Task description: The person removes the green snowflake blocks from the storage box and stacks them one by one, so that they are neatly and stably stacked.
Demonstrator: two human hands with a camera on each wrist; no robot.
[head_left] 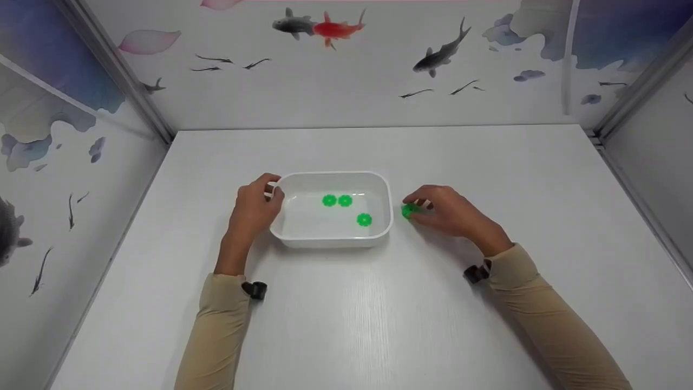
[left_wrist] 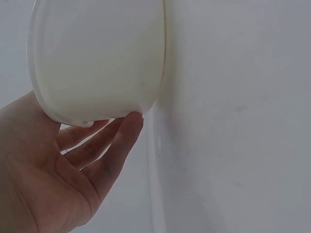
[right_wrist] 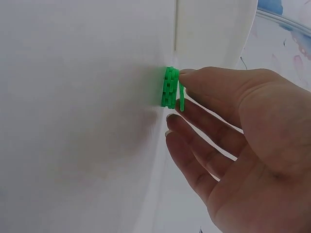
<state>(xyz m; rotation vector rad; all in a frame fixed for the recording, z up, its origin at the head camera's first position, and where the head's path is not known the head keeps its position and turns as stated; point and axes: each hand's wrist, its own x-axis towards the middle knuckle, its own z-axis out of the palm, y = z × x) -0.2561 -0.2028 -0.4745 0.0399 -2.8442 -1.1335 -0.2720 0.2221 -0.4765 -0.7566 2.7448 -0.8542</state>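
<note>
While left hand (head_left: 253,208) holds tray (head_left: 327,242) at nine o'clock, right grip (head_left: 446,211) pinches top disc (right_wrist: 182,99) at three; best lifted level, stack (right_wrist: 168,90) undisturbed.

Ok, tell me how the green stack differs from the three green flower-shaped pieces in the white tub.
Place: the green stack stands on the white table, outside the white tub; the three green flower-shaped pieces lie inside it.
Arrangement: the stack is layered; the three pieces are spread out, not piled.
Contact: the right hand pinches a tilted piece at the stack; no hand touches the three.
Both are bright green.
</note>
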